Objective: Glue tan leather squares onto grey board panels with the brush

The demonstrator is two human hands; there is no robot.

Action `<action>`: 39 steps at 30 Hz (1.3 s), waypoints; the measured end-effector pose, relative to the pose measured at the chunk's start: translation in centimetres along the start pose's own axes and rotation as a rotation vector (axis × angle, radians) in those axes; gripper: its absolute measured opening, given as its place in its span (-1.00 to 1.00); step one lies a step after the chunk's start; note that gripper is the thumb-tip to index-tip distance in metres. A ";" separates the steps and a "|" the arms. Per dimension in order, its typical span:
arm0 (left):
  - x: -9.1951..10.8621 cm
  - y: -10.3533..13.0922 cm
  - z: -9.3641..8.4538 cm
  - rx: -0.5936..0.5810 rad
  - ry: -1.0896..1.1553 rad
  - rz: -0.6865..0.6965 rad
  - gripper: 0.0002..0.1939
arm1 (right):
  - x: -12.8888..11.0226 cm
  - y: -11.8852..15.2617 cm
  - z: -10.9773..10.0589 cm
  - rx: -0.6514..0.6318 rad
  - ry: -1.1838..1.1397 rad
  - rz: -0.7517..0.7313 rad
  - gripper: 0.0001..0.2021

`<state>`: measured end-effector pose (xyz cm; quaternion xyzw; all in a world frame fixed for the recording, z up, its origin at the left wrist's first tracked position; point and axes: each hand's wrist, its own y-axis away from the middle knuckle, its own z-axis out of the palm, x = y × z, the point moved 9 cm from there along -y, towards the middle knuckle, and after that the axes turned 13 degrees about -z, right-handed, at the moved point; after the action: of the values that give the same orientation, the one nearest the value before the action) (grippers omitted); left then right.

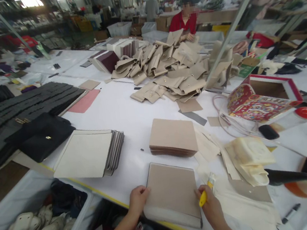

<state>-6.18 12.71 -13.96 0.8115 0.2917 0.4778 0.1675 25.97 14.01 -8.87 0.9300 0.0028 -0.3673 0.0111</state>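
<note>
A taupe leather-like panel (173, 190) lies on a low pale stack (173, 217) at the table's front edge. My left hand (139, 200) is at its left side, fingers curled together and pinching the edge. On the opposite side, my right hand (211, 204) is closed around a yellow-handled brush (203, 198), its pale bristles pointing up and away. The fingertips of that hand rest by the panel's right edge. Just beyond lies a neat stack of taupe panels (171, 135). Left of it sits a pile of pale, dark-edged panels (83, 153).
Beige folded pieces (160, 64) heap up at the back. Dark grey strips (26, 106) and a black pouch (43, 136) lie left. At right are a patterned box (263, 101), crumpled cloth (247, 155) and a pen (291, 213). A bin (84, 216) stands lower left. A co-worker sits opposite.
</note>
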 end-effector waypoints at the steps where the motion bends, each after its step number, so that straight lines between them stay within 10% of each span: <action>1: -0.1 -0.2 0.1 -0.005 0.003 -0.008 -0.66 | 0.2 0.0 0.1 -0.006 0.007 0.007 -0.74; 39: 0.3 -1.8 0.6 -0.028 -0.155 -0.017 -0.63 | 0.3 -1.3 1.6 -0.152 0.197 0.023 -0.94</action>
<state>-6.07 14.34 -15.03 0.8412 0.2779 0.4162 0.2049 25.07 15.24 -10.27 0.9581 0.0211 -0.2727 0.0857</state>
